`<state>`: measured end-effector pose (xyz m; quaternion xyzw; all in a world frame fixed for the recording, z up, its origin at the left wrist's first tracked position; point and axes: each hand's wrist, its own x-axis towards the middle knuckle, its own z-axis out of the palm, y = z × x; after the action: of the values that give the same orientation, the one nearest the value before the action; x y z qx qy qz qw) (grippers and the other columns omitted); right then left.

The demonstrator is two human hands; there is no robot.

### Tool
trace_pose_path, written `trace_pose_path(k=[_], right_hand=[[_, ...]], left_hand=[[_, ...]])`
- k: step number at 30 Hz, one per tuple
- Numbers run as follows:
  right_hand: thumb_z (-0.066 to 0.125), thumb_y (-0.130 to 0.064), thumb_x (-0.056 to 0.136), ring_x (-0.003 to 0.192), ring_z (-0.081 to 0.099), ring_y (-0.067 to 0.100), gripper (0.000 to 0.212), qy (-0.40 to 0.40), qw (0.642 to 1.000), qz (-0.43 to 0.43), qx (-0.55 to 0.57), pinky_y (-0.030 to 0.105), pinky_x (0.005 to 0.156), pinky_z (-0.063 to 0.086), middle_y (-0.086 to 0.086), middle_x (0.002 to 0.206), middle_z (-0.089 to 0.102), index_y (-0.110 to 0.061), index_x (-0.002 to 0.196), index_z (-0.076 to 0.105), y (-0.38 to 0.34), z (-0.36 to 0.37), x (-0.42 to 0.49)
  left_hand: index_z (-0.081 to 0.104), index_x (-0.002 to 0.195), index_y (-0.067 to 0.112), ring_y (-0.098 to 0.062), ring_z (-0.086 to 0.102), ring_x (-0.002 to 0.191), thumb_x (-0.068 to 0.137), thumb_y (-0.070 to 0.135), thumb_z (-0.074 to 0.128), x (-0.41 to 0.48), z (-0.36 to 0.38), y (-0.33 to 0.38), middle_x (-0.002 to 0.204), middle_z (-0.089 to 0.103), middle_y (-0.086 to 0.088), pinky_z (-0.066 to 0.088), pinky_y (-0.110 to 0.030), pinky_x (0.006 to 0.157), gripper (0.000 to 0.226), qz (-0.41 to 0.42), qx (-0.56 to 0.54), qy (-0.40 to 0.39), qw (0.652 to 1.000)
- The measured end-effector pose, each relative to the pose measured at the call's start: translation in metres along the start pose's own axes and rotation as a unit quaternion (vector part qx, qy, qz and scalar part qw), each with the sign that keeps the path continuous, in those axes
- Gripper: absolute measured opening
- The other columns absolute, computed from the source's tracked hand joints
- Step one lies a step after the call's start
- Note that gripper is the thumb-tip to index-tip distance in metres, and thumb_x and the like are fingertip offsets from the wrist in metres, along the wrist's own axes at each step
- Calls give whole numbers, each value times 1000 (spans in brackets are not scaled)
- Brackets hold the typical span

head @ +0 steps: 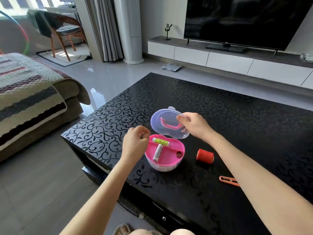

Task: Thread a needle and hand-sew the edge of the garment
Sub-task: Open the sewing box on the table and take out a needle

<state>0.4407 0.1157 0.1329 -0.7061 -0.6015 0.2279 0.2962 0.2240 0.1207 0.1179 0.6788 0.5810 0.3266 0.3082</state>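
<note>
Sewing box (163, 167) open, black table (220, 116) — television (245, 19) behind

Legible txt, inventory:
1. TV (237, 19), lower bezel, ctr: tiny pale logo (226, 42), approx. 3 chars, too small to read w/ certainty.
2. Sewing box (171, 164) on desk (237, 116): faint marks on pale lower shell, blurred; can't tell if txt.

Nothing else readable: no nos., labels or signs made out.
</note>
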Motion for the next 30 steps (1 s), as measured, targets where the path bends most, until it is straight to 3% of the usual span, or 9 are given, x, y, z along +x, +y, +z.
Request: trace_pose_path(k=[5,7,10,12,15,19,23,27,30], right_hand=[[49,-24,100,64,65,18,19,-9,982,86,166,24,56,51,6,81,68,-11,96,62,15,11,21],[51,-24,98,77,66,23,19,-14,964,139,225,34,65,57,13,93,66,-9,101,62,20,16,22],[54,-34,95,102,62,30,34,84,981,166,56,38,84,50,10,107,65,-7,115,61,28,19,13],[56,-33,92,91,61,29,27,225,971,30,-81,34,76,45,5,96,68,-11,102,69,28,22,-8],[62,-30,82,68,56,22,20,188,959,-160,-140,29,61,43,0,69,65,-16,72,72,17,37,-44],[82,-17,69,66,61,27,11,129,957,-167,-199,30,55,48,4,64,66,-10,69,73,13,57,-50],[76,-13,77,77,63,33,12,111,957,-159,-214,34,56,49,9,68,67,-6,69,71,12,64,-43],[55,-15,94,96,54,29,19,62,966,-141,-210,39,76,48,12,90,66,-3,89,69,13,61,-38],[63,0,84,92,60,36,11,71,969,-144,-186,39,69,50,14,78,66,-3,74,68,18,64,-38]], left_hand=[[65,118,24,-18,43,123,85,45,51,-6,22,-18,126,53,2,27,-23,102,42,82,47,-49,994],[57,128,30,-15,33,132,74,65,40,-13,26,-20,138,46,4,22,-23,106,67,106,47,-54,992],[37,143,36,-15,13,144,63,78,49,-22,32,-23,153,24,4,17,-31,113,91,114,68,-107,985],[27,148,34,-14,2,147,66,74,63,-26,35,-26,158,14,5,15,-32,115,97,105,114,-121,980],[47,138,25,-20,17,146,80,69,46,-26,38,-31,152,32,8,14,-24,112,73,153,121,-59,979],[74,104,19,-25,61,105,87,35,46,-9,41,-35,115,69,6,41,-27,93,36,233,110,29,966],[77,91,25,-26,63,83,85,36,48,8,44,-35,96,73,9,43,-36,75,32,237,141,13,961],[79,82,28,-22,58,74,82,31,61,18,48,-43,88,74,12,31,-37,73,18,257,154,34,954],[79,80,28,-14,47,77,83,37,57,20,49,-45,87,74,12,26,-37,74,24,265,118,38,956]])
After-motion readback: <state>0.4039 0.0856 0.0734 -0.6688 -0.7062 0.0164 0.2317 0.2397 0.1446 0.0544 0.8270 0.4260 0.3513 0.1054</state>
